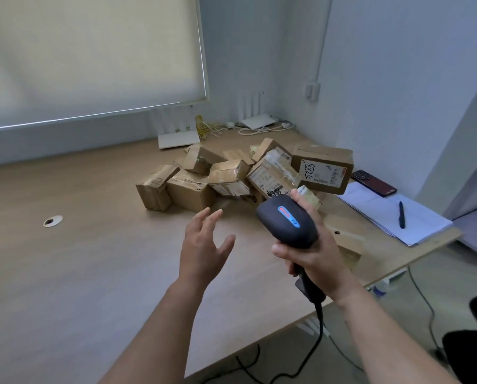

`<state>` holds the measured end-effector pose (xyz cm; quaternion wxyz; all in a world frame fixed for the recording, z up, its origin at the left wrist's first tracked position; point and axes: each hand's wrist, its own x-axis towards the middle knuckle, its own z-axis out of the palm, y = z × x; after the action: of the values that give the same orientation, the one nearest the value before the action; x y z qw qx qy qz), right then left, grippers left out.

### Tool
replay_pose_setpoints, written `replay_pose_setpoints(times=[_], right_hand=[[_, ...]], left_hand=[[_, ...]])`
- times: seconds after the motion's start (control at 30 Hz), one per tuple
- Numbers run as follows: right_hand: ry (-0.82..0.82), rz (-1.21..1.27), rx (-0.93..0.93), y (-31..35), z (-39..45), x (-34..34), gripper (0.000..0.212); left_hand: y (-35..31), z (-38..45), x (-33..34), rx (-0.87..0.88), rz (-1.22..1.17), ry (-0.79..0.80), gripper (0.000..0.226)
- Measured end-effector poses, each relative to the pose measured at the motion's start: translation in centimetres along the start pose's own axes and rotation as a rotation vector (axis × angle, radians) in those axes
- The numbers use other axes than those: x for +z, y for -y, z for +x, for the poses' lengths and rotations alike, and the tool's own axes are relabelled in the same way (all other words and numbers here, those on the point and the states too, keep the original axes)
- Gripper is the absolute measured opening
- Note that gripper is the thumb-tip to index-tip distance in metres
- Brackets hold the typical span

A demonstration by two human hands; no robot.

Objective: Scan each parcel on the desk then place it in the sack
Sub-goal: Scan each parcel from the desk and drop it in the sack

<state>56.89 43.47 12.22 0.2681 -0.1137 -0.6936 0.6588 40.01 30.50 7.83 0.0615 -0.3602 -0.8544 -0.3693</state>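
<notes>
Parcels (231, 176) lay piled mid-desk (79, 245), sack not in view. Left hand (204, 242) hovered empty w/ fingers spread; right hand (312, 250) gripped scanner (287, 220). Small taped cartons prob. light, stiff, tape maybe slick; grab across opposite sides.

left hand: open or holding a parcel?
Open. The left hand hovers over the desk with fingers spread, short of the parcels, touching nothing.

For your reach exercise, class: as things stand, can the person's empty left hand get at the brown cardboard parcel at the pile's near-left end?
Probably yes. The left hand hovers open over bare desk, nothing lies between it and that brown cardboard parcel, and the right hand holding the black handheld scanner stays off to the side.
</notes>
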Motion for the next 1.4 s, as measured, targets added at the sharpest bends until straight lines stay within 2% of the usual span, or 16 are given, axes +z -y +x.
replay_pose_setpoints(times=[0.27,0.37,0.63,0.9,1.4], right_hand=[[0.117,0.000,0.007,-1.9,3.5,-9.5,0.093],[0.115,0.002,-0.013,-2.5,5.0,-13.5,0.096],[0.194,0.009,0.020,-2.5,8.1,-20.3,0.091],[0.250,0.043,-0.007,-2.1,11.0,-21.6,0.092],[0.217,0.082,0.042,-3.7,16.4,-20.9,0.094]], left_hand=[[-5.2,0.6,6.5,-0.076,0.036,0.001,0.060],[-7.5,0.9,9.0,-0.119,0.043,0.014,0.060],[-12.4,4.9,12.6,-0.108,0.117,-0.040,0.065],[-14.4,9.4,11.6,-0.103,0.249,-0.022,0.072],[-12.2,17.3,11.6,-0.115,0.331,0.121,0.079]])
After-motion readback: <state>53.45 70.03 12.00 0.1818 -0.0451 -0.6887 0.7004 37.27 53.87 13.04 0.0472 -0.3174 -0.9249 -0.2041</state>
